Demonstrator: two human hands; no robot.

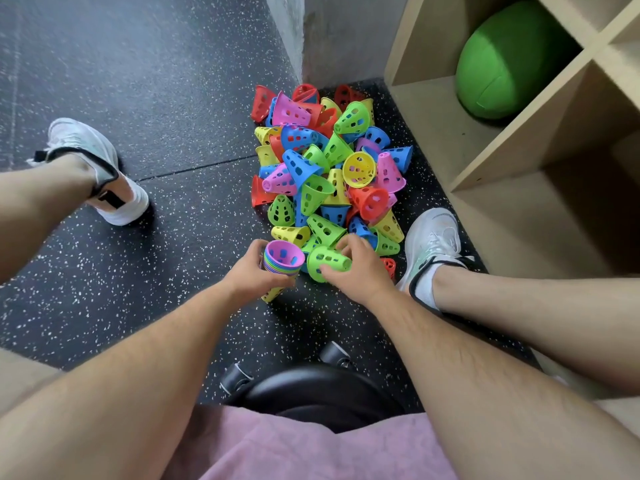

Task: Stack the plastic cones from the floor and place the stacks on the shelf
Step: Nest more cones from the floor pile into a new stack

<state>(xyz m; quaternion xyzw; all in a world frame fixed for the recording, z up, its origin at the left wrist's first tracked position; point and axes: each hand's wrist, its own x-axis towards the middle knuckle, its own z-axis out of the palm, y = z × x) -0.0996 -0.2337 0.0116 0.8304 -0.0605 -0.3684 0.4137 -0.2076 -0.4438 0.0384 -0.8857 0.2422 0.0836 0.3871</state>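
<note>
Bright even light, soft shadows, wide-angle distortion

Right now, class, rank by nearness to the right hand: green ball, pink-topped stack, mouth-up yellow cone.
1. pink-topped stack, in the left hand, beside the right hand
2. mouth-up yellow cone, mid-pile ahead
3. green ball, in the shelf

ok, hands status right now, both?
left hand: closed on the cone stack, pink cone on top.
right hand: closed on a loose green cone at the pile's near edge.
</note>
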